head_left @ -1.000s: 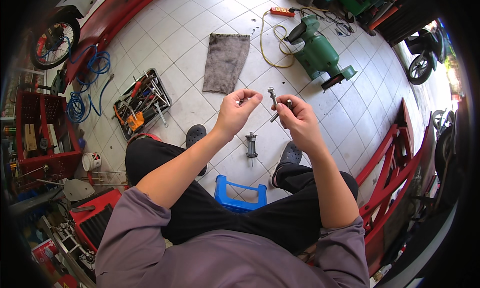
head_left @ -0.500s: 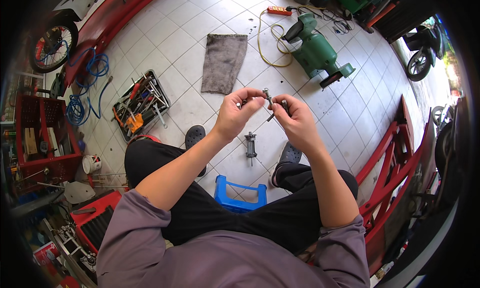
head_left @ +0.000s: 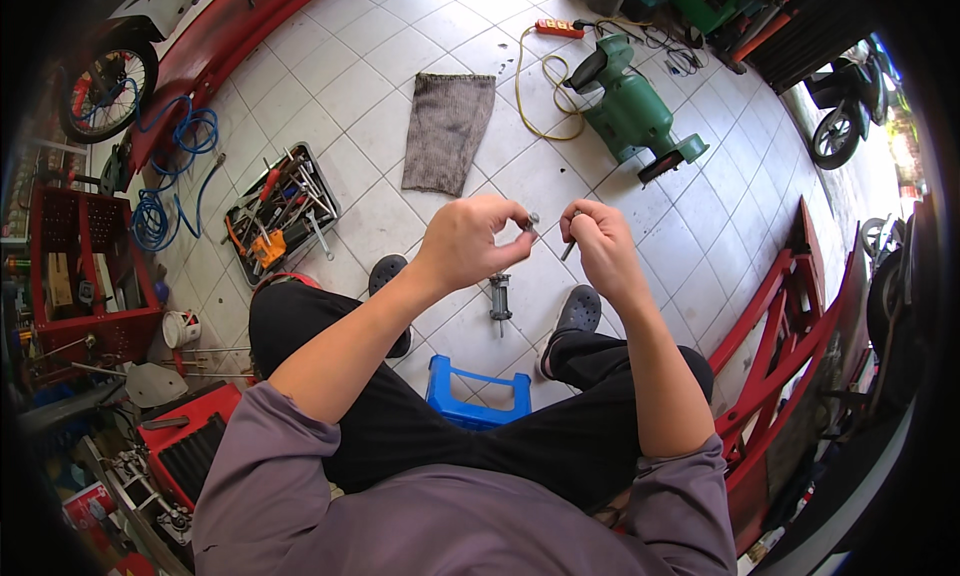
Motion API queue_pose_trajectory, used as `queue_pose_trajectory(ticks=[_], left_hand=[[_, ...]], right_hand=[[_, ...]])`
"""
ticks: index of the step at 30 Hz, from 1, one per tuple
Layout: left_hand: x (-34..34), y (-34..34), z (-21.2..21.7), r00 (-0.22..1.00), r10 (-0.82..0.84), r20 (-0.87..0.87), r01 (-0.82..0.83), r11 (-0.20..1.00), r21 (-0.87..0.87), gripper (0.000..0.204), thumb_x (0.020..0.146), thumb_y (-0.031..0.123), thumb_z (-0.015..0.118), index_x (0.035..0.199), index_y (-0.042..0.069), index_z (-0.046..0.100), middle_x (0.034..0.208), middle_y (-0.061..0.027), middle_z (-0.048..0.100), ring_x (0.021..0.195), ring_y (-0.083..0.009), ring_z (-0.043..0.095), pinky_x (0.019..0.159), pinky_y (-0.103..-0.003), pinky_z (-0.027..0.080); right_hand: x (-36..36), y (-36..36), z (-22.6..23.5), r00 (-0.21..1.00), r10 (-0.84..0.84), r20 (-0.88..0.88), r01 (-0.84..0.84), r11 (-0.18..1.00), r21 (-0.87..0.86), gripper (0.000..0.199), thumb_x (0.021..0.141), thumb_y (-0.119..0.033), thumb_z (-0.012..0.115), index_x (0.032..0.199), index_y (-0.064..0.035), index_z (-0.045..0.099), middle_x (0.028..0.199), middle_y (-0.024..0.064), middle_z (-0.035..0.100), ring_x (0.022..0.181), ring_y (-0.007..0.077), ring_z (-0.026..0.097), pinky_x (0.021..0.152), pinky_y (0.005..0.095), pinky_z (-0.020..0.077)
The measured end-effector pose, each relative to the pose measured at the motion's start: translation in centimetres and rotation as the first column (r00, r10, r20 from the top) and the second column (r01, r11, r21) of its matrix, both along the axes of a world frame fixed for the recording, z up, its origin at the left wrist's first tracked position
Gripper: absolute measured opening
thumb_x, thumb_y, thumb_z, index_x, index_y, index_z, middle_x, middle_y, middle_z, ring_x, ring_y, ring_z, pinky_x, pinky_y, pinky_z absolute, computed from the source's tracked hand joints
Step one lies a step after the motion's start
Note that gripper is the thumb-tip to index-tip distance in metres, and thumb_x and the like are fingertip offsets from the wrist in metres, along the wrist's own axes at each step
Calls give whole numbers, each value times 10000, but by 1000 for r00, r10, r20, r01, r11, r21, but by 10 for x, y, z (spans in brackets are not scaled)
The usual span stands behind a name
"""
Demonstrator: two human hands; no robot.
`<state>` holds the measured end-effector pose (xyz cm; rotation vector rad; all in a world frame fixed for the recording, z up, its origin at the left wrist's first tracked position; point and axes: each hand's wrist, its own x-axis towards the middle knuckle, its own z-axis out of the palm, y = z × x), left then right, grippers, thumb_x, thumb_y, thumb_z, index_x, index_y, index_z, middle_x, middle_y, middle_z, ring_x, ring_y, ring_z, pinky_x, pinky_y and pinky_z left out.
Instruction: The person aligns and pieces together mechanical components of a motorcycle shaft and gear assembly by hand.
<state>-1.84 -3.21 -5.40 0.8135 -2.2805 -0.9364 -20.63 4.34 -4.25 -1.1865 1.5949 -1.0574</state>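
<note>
Between the thumb and forefinger of my left hand (head_left: pixel 470 244) is a small shiny metal piece (head_left: pixel 533 219), nut-like in shape but too small to make out fully. My right hand (head_left: pixel 602 244) is closed round a thin dark metal rod (head_left: pixel 569 249), whose lower end sticks out under the fingers. A short gap parts the two hands, raised over the floor in front of me. Below them, a grey metal cylinder-shaped assembly (head_left: pixel 500 300) with long side bolts and a central rod lies on the tiles between my shoes.
A blue plastic stool (head_left: pixel 478 413) is between my legs. Left stands a tray of tools (head_left: pixel 318 172) beside a coiled blue hose (head_left: pixel 152 221). Ahead lie a grey cloth (head_left: pixel 448 131) and a green bench grinder (head_left: pixel 635 116). A red metal frame (head_left: pixel 770 356) stands right.
My hands have drawn apart; earlier they met at the rod's upper end. The small metal piece is now in my left fingers, and my right hand has turned, fingers curled over.
</note>
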Motion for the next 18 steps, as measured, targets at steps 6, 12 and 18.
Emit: queue_pose_trajectory(ticks=[6, 12, 18], left_hand=[[0, 6, -2, 993, -88, 79, 103, 970, -219, 133, 705, 191, 734, 781, 106, 665, 708, -34, 633, 575, -231, 596, 507, -341, 465], [3, 1, -2, 995, -85, 57, 97, 963, -251, 130, 696, 183, 745, 784, 121, 671, 673, -22, 601, 566, -227, 588, 495, -343, 458], [10, -8, 19, 987, -154, 36, 157, 978, -139, 122, 702, 182, 738, 798, 121, 694, 705, -18, 636, 617, -211, 618, 504, -322, 466]], right_hand=[[7, -3, 15, 985, 127, -119, -87, 952, 295, 455, 908, -360, 544, 760, 58, 647, 520, 47, 463, 522, 117, 467, 508, 314, 403], [10, -3, 13, 960, 274, -54, -242, 911, 333, 449, 938, -371, 519, 887, 47, 678, 546, 44, 484, 538, 123, 481, 527, 313, 417], [9, -1, -6, 955, 246, 166, -281, 929, 241, 338, 934, -273, 507, 734, -8, 571, 639, -25, 485, 593, 73, 416, 541, 252, 355]])
